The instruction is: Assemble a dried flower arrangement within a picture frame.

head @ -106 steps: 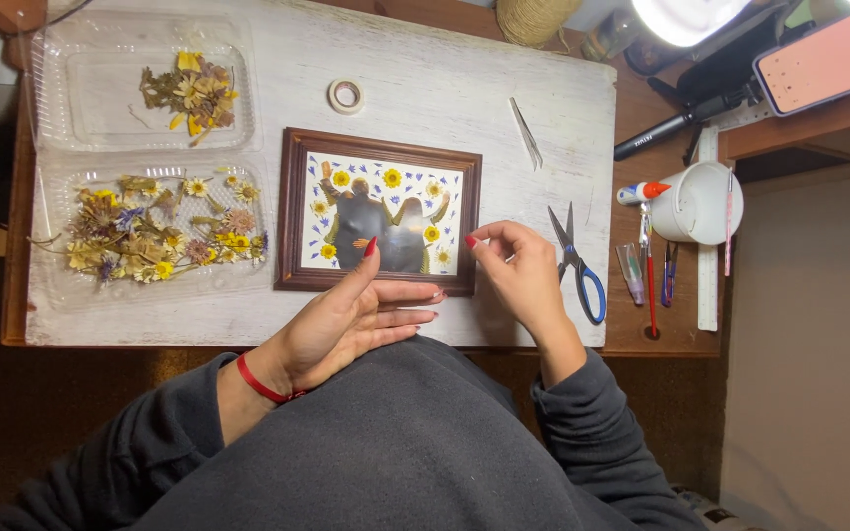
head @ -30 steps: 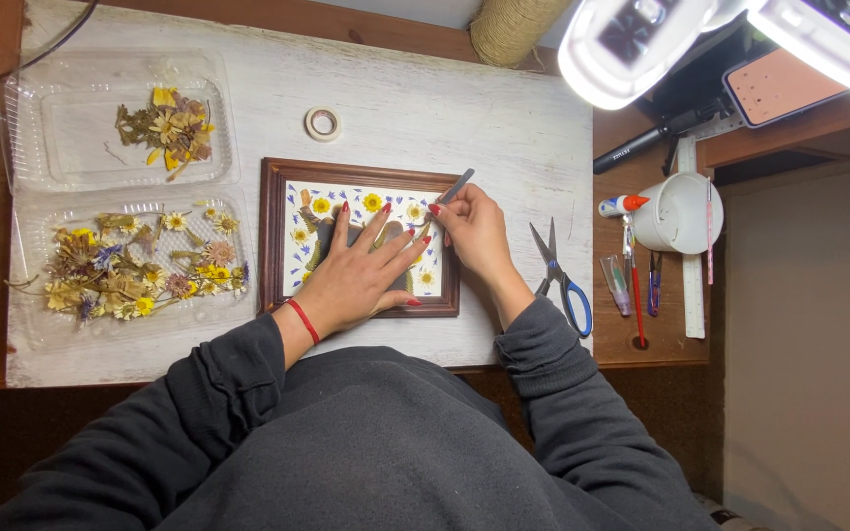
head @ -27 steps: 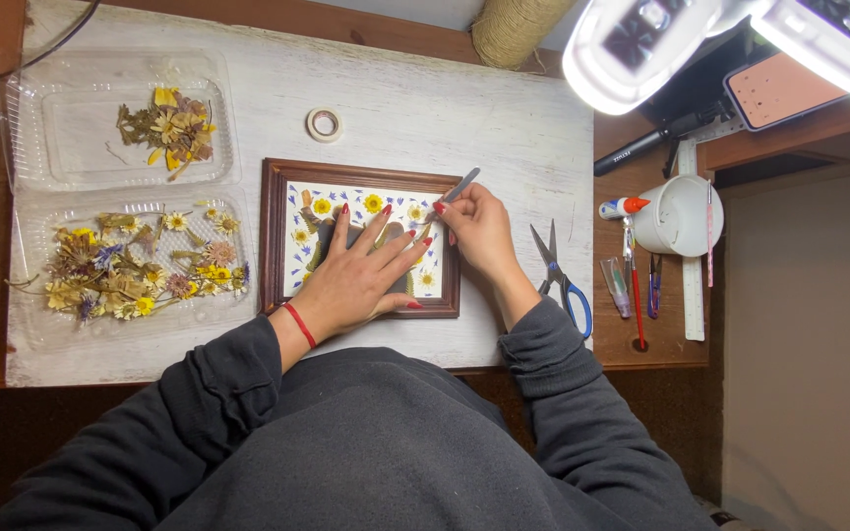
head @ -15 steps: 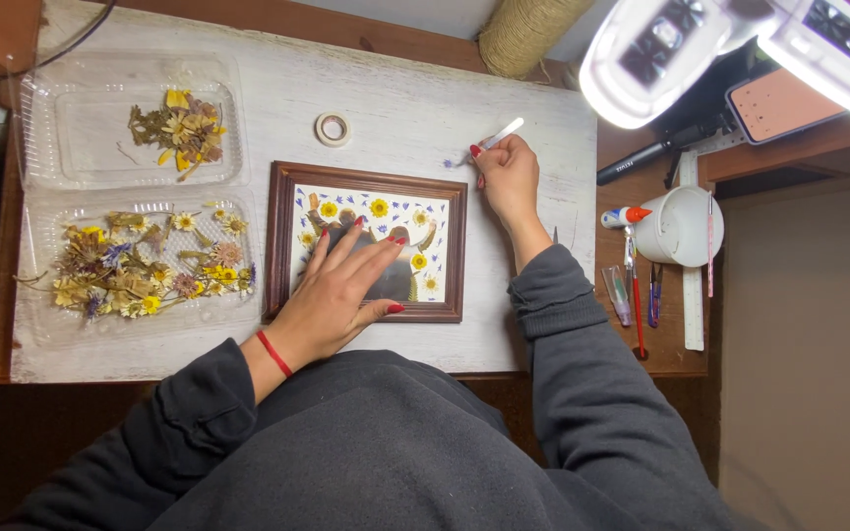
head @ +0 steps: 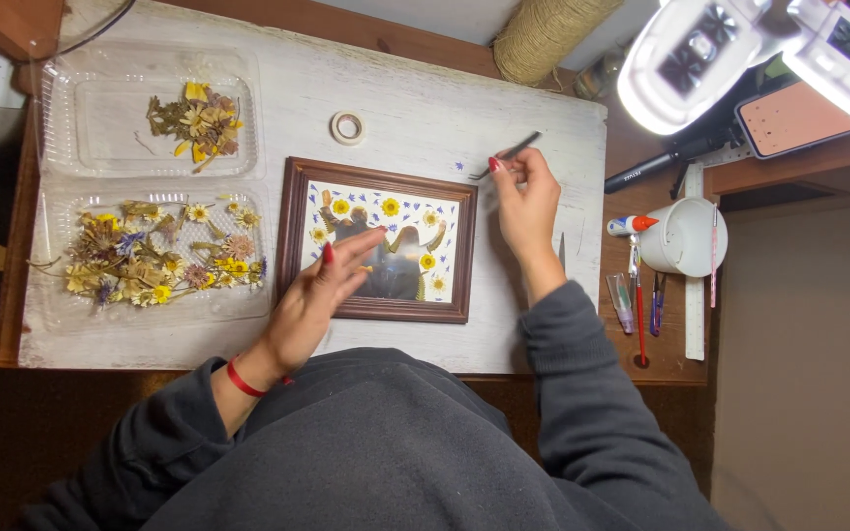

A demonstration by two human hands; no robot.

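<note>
Picture frame (head: pixel 377 240): dark brown wood; inside, white ground dotted with yellow flowers and small blue petals. Board (head: pixel 425 118): whitewashed, streaked. Tweezers (head: pixel 506 156): dark grey. Wristband (head: pixel 239 379): red. Nails on right hand (head: pixel 526 197): red. Cup (head: pixel 686 236): white.

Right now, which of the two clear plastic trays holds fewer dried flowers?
The far tray, at the table's back corner: it holds only a small cluster of flowers, with much bare plastic showing. The near tray, beside the left hand, is crowded.
</note>
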